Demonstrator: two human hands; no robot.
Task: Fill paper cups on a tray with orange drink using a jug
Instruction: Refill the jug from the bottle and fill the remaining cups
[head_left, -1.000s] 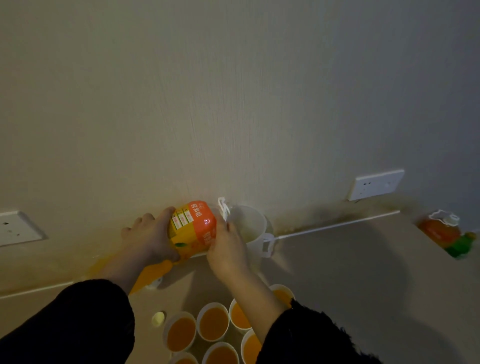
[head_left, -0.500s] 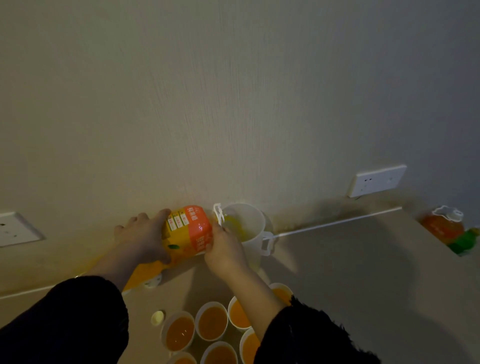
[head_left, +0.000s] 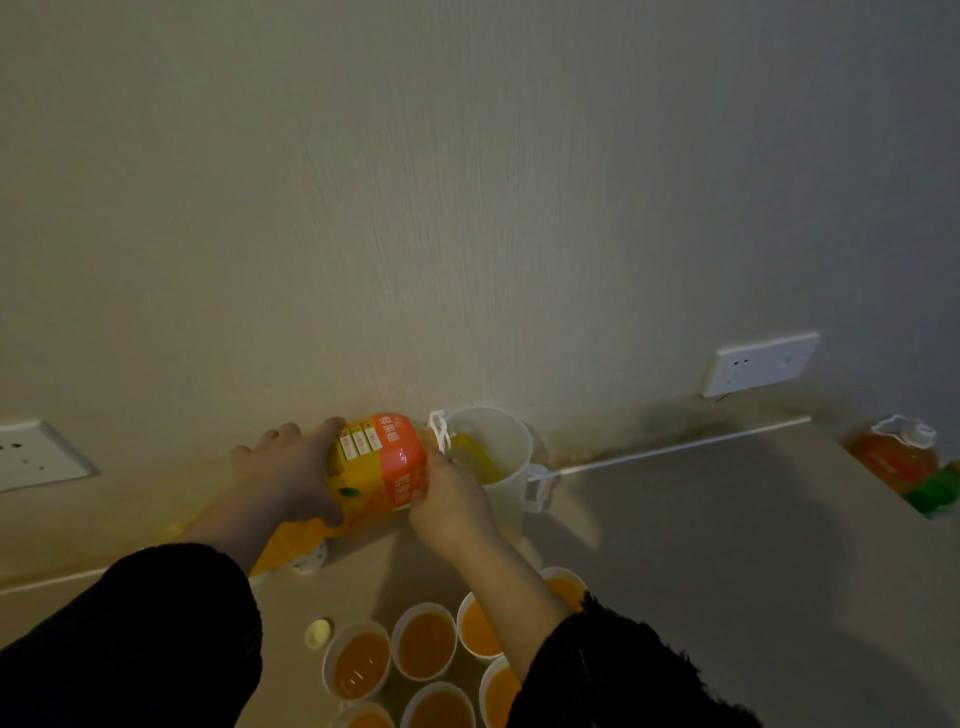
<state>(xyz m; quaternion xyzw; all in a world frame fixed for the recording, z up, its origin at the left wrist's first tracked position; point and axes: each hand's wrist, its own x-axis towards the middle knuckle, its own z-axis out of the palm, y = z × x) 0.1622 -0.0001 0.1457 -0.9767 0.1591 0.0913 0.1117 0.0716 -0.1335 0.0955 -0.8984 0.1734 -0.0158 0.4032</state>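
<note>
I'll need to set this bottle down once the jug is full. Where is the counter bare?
Bare counter lies right of the jug, bordered by the wall, the filled cups and the far bottle. Crowded in front: cups and a loose cap.

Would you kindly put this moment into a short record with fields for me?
Action: orange drink bottle tipped sideways, pouring into the white jug
Left hand: grips the bottle's body
Right hand: holds the bottle near its neck
Cups: several paper cups already hold orange drink
Loose: yellow cap beside the cups
Far right: second bottle
</note>
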